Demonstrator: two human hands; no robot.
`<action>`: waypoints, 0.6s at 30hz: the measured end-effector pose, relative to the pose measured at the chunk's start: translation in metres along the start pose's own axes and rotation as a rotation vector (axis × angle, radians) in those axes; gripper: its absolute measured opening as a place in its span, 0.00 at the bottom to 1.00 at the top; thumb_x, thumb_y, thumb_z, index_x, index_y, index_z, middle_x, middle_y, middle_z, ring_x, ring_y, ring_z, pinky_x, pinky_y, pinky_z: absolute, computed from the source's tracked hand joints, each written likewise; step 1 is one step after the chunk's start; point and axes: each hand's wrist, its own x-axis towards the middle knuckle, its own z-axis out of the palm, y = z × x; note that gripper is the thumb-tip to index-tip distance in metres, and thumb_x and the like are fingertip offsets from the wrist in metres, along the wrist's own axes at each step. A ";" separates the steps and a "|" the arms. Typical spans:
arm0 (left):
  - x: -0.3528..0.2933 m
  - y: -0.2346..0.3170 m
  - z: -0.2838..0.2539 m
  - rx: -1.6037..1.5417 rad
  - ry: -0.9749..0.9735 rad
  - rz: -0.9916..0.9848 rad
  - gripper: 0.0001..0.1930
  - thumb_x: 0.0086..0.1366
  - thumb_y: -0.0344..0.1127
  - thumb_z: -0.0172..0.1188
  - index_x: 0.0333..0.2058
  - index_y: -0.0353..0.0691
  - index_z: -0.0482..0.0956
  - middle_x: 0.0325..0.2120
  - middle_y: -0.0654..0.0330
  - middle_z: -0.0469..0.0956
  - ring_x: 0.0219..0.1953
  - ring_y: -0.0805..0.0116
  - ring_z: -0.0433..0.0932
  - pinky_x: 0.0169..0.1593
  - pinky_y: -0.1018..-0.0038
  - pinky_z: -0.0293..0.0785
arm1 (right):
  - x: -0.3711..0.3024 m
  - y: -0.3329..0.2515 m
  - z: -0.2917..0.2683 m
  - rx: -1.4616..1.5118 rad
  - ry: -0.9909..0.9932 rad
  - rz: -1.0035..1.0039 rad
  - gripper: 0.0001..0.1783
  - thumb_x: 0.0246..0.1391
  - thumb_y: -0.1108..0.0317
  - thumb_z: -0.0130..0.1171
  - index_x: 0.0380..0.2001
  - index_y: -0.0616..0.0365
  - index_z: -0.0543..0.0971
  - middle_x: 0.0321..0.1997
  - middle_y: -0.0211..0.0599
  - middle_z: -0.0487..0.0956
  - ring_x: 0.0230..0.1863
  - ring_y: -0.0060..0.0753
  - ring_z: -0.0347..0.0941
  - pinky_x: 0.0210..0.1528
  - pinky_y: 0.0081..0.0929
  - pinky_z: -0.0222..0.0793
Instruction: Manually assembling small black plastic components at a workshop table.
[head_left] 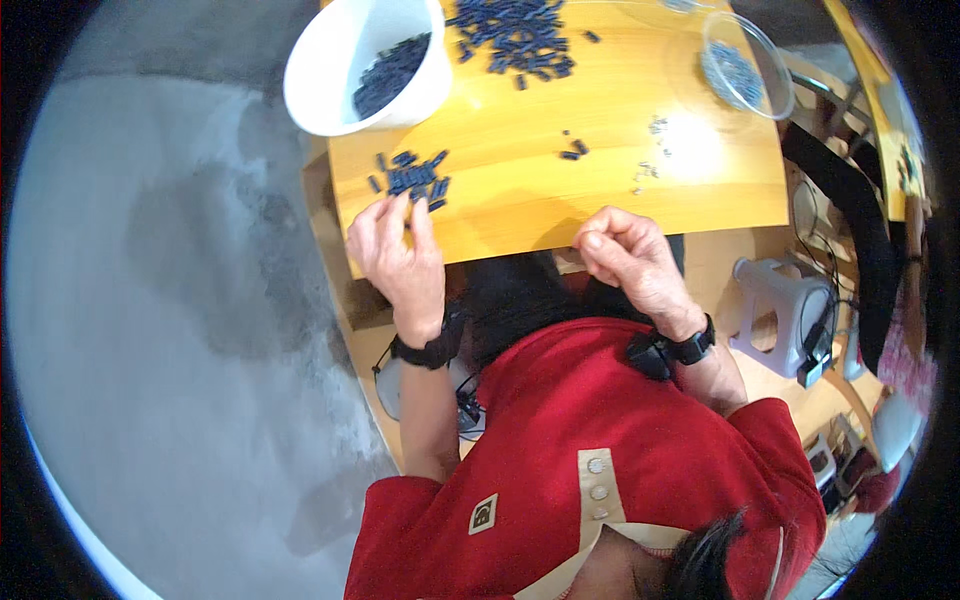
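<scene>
A white plastic bowl (330, 75) holds small dark blue plastic pieces; a clear glass bowl (765, 60) holds greyish ones. The left hand (400, 255), fingers spread, touches a small pile of blue pieces (415, 178) on the glossy yellow wooden table (620, 180). The right hand (630, 255) is curled into a loose fist at the table's edge; whether it holds anything I cannot tell.

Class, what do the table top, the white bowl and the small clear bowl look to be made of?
Table top: probably varnished wood, honey-coloured with faint grain and a bright glare spot.
White bowl: likely plastic, opaque, smooth, thin-walled.
Clear bowl: glass or clear plastic, see-through with a shiny rim; which one cannot be told.
</scene>
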 end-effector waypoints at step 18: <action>-0.029 0.065 0.033 -0.268 -0.072 0.139 0.11 0.57 0.24 0.65 0.40 0.34 0.80 0.46 0.48 0.74 0.49 0.51 0.73 0.53 0.61 0.69 | 0.060 -0.024 -0.003 -1.340 0.369 -0.536 0.06 0.52 0.71 0.60 0.35 0.59 0.78 0.35 0.46 0.74 0.35 0.52 0.77 0.35 0.42 0.76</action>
